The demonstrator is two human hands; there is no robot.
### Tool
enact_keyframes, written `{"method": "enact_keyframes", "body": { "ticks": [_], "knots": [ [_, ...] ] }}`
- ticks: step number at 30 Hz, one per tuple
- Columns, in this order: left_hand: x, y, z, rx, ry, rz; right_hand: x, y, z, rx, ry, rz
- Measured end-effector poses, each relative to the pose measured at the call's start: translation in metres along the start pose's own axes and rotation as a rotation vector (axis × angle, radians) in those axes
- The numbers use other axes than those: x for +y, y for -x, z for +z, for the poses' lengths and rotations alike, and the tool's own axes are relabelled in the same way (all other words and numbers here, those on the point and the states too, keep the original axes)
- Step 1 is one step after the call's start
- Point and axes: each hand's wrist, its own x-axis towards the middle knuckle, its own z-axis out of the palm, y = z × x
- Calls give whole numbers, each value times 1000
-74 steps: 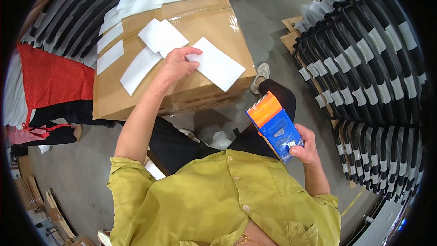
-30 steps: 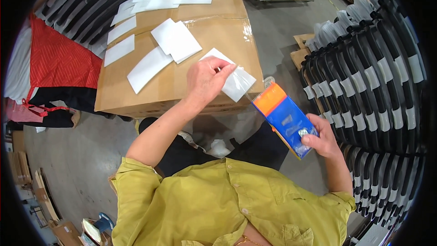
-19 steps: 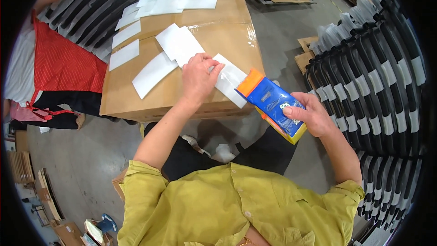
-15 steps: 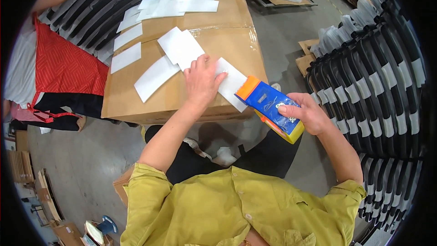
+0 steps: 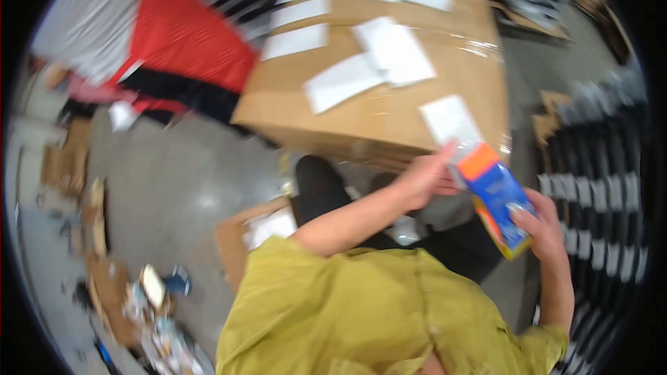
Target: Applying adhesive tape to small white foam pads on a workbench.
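Observation:
In my right hand (image 5: 545, 226) is a blue tape dispenser (image 5: 499, 194) with an orange front end and yellow lower edge, my thumb lying across its side. Its orange end rests over the near end of a white sheet (image 5: 451, 119) at the near right of a cardboard box (image 5: 396, 121). My left hand (image 5: 431, 179), somewhat blurred, closes its fingers on that sheet's near end beside the dispenser's mouth. Farther back on the box top, overlapping white sheets (image 5: 399, 52) lie in the middle, and several more line the far and left edges.
At the left stands another person in a red apron (image 5: 187, 35). Stacked black frames with white wrapping (image 5: 597, 194) rise at the right. An open carton (image 5: 236, 236) sits by my left leg, and loose packaging (image 5: 167, 340) lies on the floor at the lower left.
My view has swung left and down, so the box appears farther right. My left hand has left the sheet's top for its near end, next to the dispenser. The right hand keeps its hold.

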Motion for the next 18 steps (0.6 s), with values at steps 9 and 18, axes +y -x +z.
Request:
{"method": "enact_keyframes", "body": {
  "ticks": [9,18],
  "knots": [
    [-2,13,21,-29,49,208,43,32,19,16,-54,-144],
    [32,51,23,11,109,271,46,38,26,-80,75,-306]
  ]
}}
